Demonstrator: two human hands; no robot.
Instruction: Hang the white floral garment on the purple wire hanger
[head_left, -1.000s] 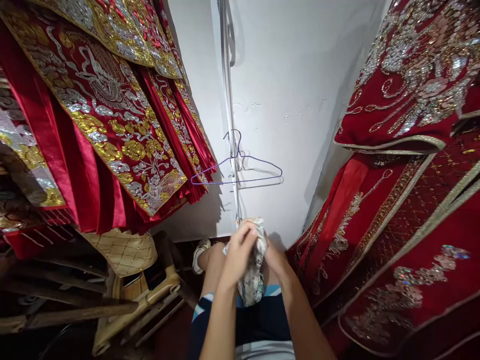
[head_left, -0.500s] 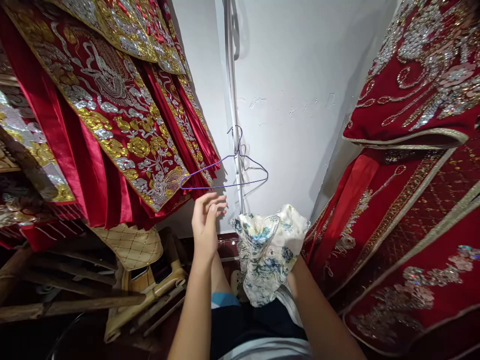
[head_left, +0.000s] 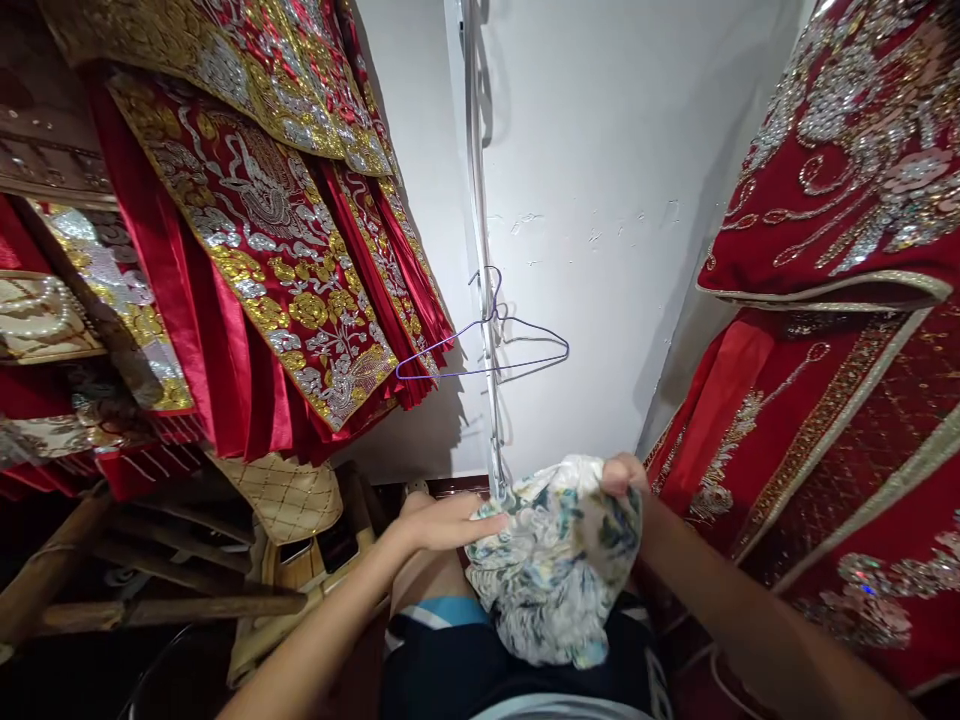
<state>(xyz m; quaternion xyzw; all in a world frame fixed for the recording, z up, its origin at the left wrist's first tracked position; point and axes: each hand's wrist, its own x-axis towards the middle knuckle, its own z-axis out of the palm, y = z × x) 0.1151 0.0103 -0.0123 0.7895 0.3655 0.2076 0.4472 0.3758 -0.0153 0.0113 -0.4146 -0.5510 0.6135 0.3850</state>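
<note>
A bunched white cloth with a blue and green floral print (head_left: 555, 560) is in front of my body, low in the middle of the view. My right hand (head_left: 628, 478) grips its upper right part, fingers closed on the fabric. On the cloth's upper left side lies my left hand (head_left: 454, 522), its fingers stretched out and touching the fabric. Above both hands a thin purple hanger (head_left: 484, 372) hangs with nothing on it, hooked at a white vertical rail (head_left: 480, 210) on the wall.
Red garments with gold and silver embroidery (head_left: 307, 300) hang at the left. More red beaded garments (head_left: 840, 400) fill the right side. A bamboo frame (head_left: 187, 610) stands at the lower left, below a quilted cream piece (head_left: 292, 495). Behind is a white wall (head_left: 600, 130).
My left hand has come down from below the hanger onto the cloth. My right hand now shows on the cloth's upper right edge. The cloth has moved down slightly and changed shape.
</note>
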